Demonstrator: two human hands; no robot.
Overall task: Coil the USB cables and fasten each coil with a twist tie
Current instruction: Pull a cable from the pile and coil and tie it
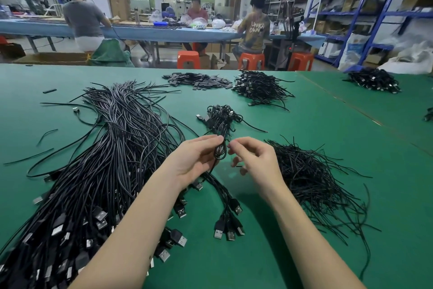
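My left hand (195,160) pinches a looped USB cable (220,151); my right hand (253,157), fingers curled, holds nothing I can see. Loose cables (112,148) lie left, twist ties (311,176) right.

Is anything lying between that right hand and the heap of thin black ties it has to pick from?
Nothing visible does. The right hand hovers just left of the twist tie heap, with only bare green table between them. The left hand holds the looped cable off to the other side.
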